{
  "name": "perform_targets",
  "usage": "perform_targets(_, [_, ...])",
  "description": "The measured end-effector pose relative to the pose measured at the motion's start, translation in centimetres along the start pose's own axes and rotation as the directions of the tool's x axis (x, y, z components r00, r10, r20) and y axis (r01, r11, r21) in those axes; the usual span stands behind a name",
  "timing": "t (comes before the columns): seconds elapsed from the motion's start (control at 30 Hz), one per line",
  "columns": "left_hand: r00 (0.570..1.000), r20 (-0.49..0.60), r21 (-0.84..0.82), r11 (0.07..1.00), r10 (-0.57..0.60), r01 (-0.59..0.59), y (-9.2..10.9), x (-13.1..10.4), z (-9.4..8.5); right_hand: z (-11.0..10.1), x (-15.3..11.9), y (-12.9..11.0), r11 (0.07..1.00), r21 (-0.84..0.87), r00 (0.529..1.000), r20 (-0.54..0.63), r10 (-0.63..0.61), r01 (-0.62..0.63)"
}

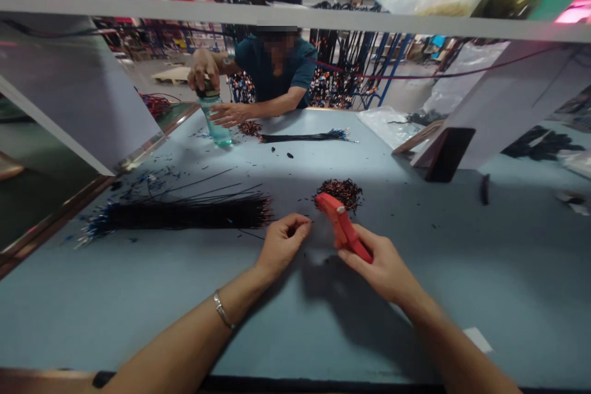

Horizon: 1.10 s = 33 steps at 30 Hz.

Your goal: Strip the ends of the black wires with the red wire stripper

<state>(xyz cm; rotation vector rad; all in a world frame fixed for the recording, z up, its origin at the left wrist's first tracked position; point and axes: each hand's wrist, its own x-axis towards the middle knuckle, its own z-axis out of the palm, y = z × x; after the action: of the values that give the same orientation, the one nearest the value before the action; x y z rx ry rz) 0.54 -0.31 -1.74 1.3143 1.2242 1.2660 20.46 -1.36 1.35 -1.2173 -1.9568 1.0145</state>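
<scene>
My left hand (284, 243) is closed in a pinch near the middle of the table. A thin black wire (252, 234) runs into it from the left, and a small tip shows past the fingertips. My right hand (381, 261) is wrapped round red crimping pliers (342, 226), their head pointing up and to the left. Just behind that head lies a pile of small copper-coloured and black terminals (344, 191). To the left of my left hand is a thick bundle of black wires (184, 212), with blue ends at its far left and copper-coloured ends at its right.
Across the table (221, 326) a person (277, 68) holds a green bottle (216, 126). Near them lie a smaller wire bundle (300, 137) and another terminal pile (250, 128). A dark upright block (450, 154) stands at right. A white shelf edge (323, 14) crosses above.
</scene>
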Motion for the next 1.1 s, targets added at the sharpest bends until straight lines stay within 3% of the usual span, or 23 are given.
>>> perform_targets(0.07, [1.0,-0.028,0.049,0.999,0.011,-0.01,-0.1,0.1,-0.1,-0.3,0.0,0.1,0.938,0.323,0.989,0.118,0.089,-0.123])
perform_targets(0.17, [0.999,-0.041,0.106,0.994,0.012,-0.008,-0.1,0.2,-0.2,0.0,-0.1,0.5,0.618,0.713,0.94,0.31,0.143,-0.33])
perform_targets(0.23, [0.999,-0.047,0.134,0.991,0.008,-0.001,-0.1,0.2,-0.1,0.3,-0.1,0.7,0.424,0.811,0.914,0.379,0.142,-0.402])
perform_targets(0.33, [0.998,-0.057,0.166,0.986,0.005,0.005,-0.1,0.2,0.0,0.7,-0.1,1.0,0.295,0.851,0.901,0.407,0.153,-0.435])
perform_targets(0.43, [0.998,-0.07,0.189,0.982,0.006,0.007,-0.2,0.2,0.0,0.5,-0.1,1.1,0.275,0.85,0.894,0.419,0.162,-0.448])
perform_targets(0.67, [1.0,-0.025,0.151,0.988,-0.006,0.01,0.0,0.1,0.0,0.5,-0.3,1.1,0.326,0.851,0.909,0.408,0.085,-0.413])
perform_targets(0.8, [0.994,0.106,-0.095,0.994,-0.04,0.051,0.7,-0.3,0.4,1.1,-0.4,0.8,0.319,0.854,0.9,0.436,-0.008,-0.411])
perform_targets(0.9, [0.973,0.218,-0.327,0.933,-0.078,0.149,1.3,-0.6,0.6,1.5,-0.5,0.7,0.309,0.856,0.89,0.452,-0.058,-0.415])
perform_targets(1.1, [0.935,0.326,-0.366,0.893,-0.141,0.262,1.5,-0.8,0.6,1.8,-0.7,0.8,0.303,0.863,0.88,0.457,-0.128,-0.404])
